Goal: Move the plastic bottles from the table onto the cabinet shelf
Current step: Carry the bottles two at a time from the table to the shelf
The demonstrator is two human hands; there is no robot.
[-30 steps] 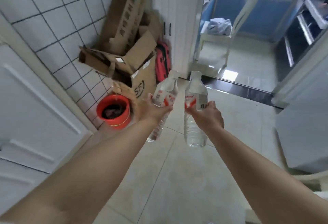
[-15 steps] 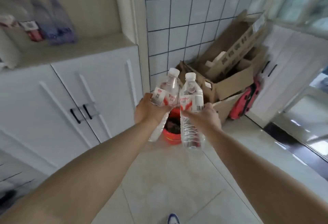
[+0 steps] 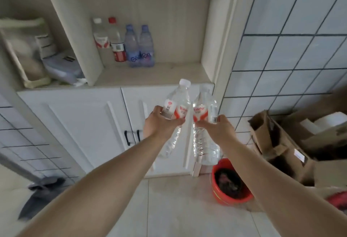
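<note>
I am facing a pale cabinet (image 3: 62,20) set against a white tiled wall (image 3: 293,45); its open shelf (image 3: 150,76) sits above two white doors (image 3: 84,127) with black handles, and the floor below is pale tile. On that shelf four bottles stand upright against the back – a white-capped bottle (image 3: 99,35), a red-capped bottle (image 3: 116,41) just beside it, and two blue bottles (image 3: 139,49) touching each other. My left hand (image 3: 159,124) has its grip curled round the left clear bottle (image 3: 174,109) at the label, cap tilted up and to the right; my right hand (image 3: 216,127) has its grip wrapped round the right clear bottle (image 3: 203,116) the same way. Both bottles are in the air in front of the doors, below the shelf edge, close beside each other. A red bucket (image 3: 231,197) stands on the floor by the cabinet's foot, with torn cardboard boxes (image 3: 293,142) to its right. The compartment on the left holds a pale tray (image 3: 24,52) and a lidded box (image 3: 62,67) – blurred, so I cannot tell more; the top shelf is cut off by the frame; the dark heap inside the bucket I cannot make out.
</note>
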